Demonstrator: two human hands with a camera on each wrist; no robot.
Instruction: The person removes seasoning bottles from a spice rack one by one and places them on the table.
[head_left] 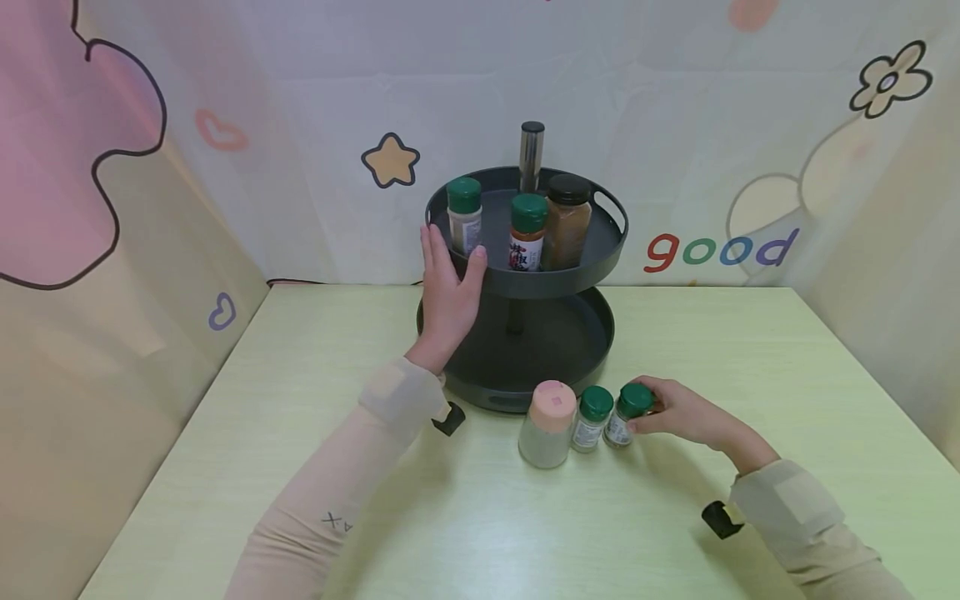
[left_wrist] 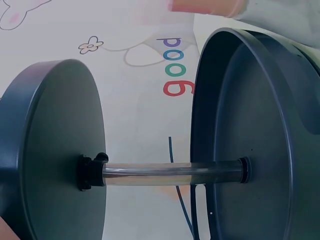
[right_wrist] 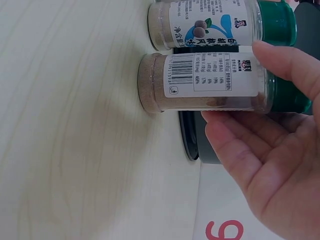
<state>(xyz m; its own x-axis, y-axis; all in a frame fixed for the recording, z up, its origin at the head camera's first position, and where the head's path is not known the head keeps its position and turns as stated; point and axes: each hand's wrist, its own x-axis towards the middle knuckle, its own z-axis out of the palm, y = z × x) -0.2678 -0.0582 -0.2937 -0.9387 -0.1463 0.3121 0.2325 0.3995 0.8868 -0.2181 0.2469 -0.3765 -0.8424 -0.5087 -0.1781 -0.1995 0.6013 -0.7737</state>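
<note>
My left hand [head_left: 450,287] lies against the outer wall of the upper tray [head_left: 540,285] of a dark two-tier turntable rack, fingers straight and thumb by the rim. On the table, my right hand [head_left: 686,414] pinches a green-capped spice jar [head_left: 619,427] between thumb and fingers. In the right wrist view this spice jar [right_wrist: 210,82] holds brown powder and has a white barcode label. Close beside it stands another green-capped spice jar [head_left: 588,429]. Left of that is a larger clear jar [head_left: 547,425] with a pink lid.
The upper tray carries a white-labelled shaker [head_left: 465,221], a red-brown spice jar [head_left: 527,237] and a black-capped brown jar [head_left: 567,225]. Below sits the lower tray [head_left: 480,396], just behind the table jars. A steel post [left_wrist: 150,174] joins the tiers. A printed curtain [head_left: 315,167] hangs behind.
</note>
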